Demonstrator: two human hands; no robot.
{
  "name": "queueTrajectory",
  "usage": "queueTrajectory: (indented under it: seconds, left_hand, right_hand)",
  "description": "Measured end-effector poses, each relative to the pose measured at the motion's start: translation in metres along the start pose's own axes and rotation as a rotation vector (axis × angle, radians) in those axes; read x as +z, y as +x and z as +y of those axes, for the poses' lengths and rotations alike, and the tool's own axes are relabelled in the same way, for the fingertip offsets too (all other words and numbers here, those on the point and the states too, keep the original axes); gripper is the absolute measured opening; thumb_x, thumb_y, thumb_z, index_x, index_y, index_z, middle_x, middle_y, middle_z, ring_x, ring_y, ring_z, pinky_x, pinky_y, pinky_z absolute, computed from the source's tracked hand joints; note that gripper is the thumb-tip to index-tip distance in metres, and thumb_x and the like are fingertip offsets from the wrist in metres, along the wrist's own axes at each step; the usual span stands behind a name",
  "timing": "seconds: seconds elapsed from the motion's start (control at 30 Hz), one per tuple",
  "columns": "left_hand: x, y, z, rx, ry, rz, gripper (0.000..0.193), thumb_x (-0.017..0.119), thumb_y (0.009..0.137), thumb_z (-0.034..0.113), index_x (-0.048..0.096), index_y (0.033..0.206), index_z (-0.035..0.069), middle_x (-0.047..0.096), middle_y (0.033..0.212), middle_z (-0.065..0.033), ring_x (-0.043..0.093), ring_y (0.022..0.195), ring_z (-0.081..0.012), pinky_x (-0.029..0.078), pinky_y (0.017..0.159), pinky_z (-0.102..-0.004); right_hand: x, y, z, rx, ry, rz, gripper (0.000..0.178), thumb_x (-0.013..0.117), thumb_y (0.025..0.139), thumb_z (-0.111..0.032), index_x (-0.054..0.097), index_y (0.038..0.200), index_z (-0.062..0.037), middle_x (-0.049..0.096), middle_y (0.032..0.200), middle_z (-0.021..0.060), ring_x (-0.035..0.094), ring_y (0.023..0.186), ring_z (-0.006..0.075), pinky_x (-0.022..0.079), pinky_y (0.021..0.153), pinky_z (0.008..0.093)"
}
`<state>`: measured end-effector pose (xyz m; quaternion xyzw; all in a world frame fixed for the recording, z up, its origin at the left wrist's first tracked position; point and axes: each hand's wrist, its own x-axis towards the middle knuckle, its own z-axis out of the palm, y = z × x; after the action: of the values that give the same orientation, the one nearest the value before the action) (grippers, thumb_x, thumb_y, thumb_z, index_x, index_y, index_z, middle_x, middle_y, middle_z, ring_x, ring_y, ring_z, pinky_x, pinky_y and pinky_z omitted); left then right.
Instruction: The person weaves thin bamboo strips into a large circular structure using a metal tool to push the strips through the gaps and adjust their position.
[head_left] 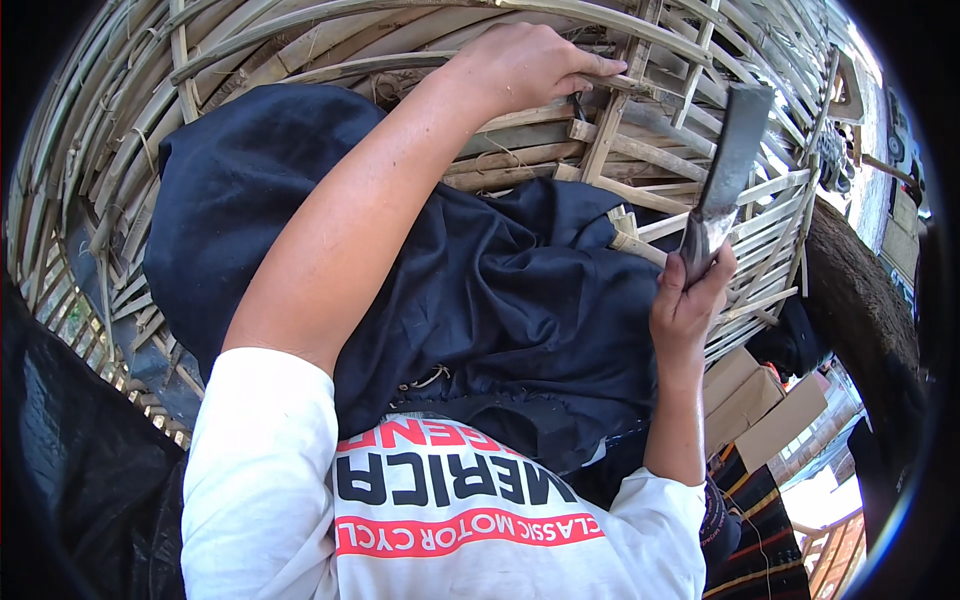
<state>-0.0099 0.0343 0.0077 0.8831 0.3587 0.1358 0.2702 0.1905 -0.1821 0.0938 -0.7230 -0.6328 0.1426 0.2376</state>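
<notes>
My right hand [688, 305] is wrapped round the handle of a broad-bladed knife [738, 140]. Its dark, square-ended blade points up and away from me, above the woven bamboo. Farther left, my left hand [522, 68] reaches across to the lattice of split bamboo [612, 130]. Its thumb and forefinger close on a bamboo strip [632, 86] where strips cross; the other fingers are mostly hidden behind the hand. Dark blue cloth [500, 280] covers my lap, and cut bamboo ends [625, 225] stick out beside it.
Curved bamboo slats [110, 190] surround me on the left and far sides. A thick brown log [860, 280] stands at the right, with an opened cardboard box [765, 400] near it. Black plastic sheeting [90, 450] hangs at the left, and a striped cloth [765, 530] lies lower right.
</notes>
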Motion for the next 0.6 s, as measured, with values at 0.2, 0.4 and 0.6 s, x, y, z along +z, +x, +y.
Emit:
queueTrajectory:
  seconds: [0.2,0.4,0.6]
  left_hand:
    - [0.007,-0.002,-0.004,0.073,0.006,0.118,0.042,0.067,0.088,0.035,0.060,0.126,0.018,0.072,0.087,-0.0151,0.070,0.083,-0.0336,0.056,0.073,-0.0467]
    - [0.011,-0.004,-0.008,-0.035,-0.003,0.100,0.033,0.059,0.094,0.039,0.061,0.103,0.008,0.068,0.073,-0.0167,0.067,0.075,-0.0374,0.052,0.067,-0.0477]
    - [0.010,-0.002,-0.008,-0.060,-0.059,0.064,0.043,0.050,0.097,0.047,0.070,0.099,0.010,0.069,0.078,-0.0159,0.066,0.078,-0.0375,0.052,0.073,-0.0492]
  right_hand:
    - [0.002,0.010,-0.007,0.110,-0.093,-0.088,0.044,0.062,0.096,-0.021,0.041,0.130,-0.0022,0.065,0.083,0.0273,0.064,0.076,0.0472,0.051,0.068,0.0473]
    - [0.006,0.017,-0.008,0.235,0.020,-0.118,0.042,0.059,0.097,-0.022,0.042,0.126,0.0038,0.063,0.082,0.0199,0.066,0.070,0.0338,0.050,0.066,0.0392]
    - [-0.009,0.024,-0.032,0.210,0.036,-0.089,0.040,0.060,0.097,-0.020,0.042,0.125,0.0030,0.067,0.086,0.0200,0.069,0.074,0.0257,0.050,0.066,0.0333]
